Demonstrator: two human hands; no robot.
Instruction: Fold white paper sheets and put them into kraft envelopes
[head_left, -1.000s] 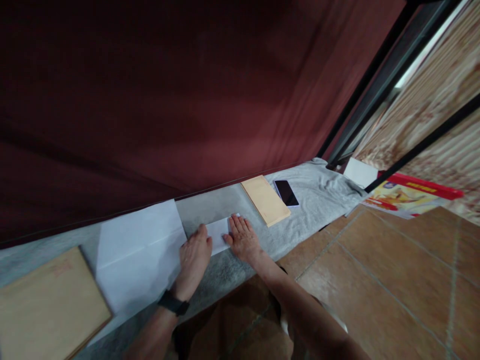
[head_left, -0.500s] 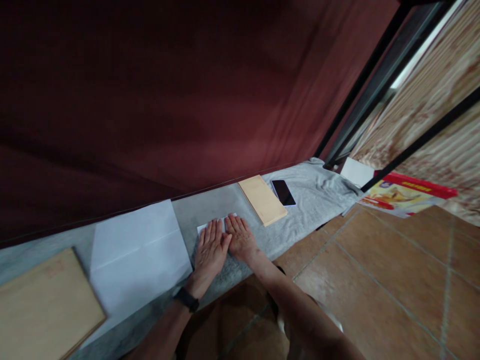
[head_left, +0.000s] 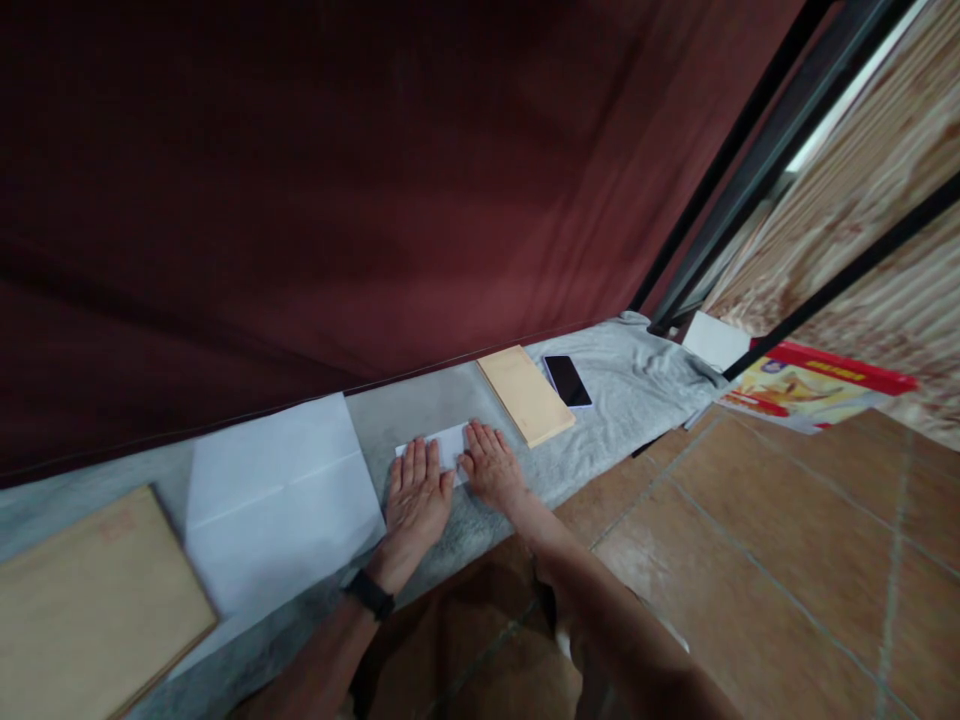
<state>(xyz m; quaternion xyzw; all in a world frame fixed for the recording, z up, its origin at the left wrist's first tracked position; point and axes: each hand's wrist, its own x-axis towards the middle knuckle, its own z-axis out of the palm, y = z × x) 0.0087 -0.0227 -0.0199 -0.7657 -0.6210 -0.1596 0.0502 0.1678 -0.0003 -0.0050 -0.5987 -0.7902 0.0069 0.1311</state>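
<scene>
While both hands lie palm down near the middle of the table, the L hand (head_left: 418, 502) has its grip wide, fingers stretched fwd & flat on the L end of a folded white paper (head_left: 452, 446). R hand (head_left: 493, 466) is the same: grip wide, fingers out straight, resting on the paper's R end, thumb pointing toward the L hand. Paper's a narrow strip flat on the table, its mid part showing btwn the hands; no. of layers can't be told. Dark watch (head_left: 370, 596) on the L wrist. Just L of that hand, a big white sheet (head_left: 277, 500) lies flat w/ a crease across it. Beyond it, at the far L, a large brown envelope (head_left: 90, 610) w/ a faint reddish mark appears to overlap the sheet's edge. Just R of the R hand: smaller tan envelopes (head_left: 525, 395), apparently stacked, then a phone (head_left: 568, 381), dark screen up, close alongside; can't tell if they touch. Grey cloth (head_left: 637, 365) covers the table, wrinkled toward the R end. Dark red curtain (head_left: 390, 220) behind. Off the R end, a printed red-&-yellow box (head_left: 821, 385) on brown floor tiles (head_left: 757, 540), near a black pole (head_left: 847, 272).
</scene>
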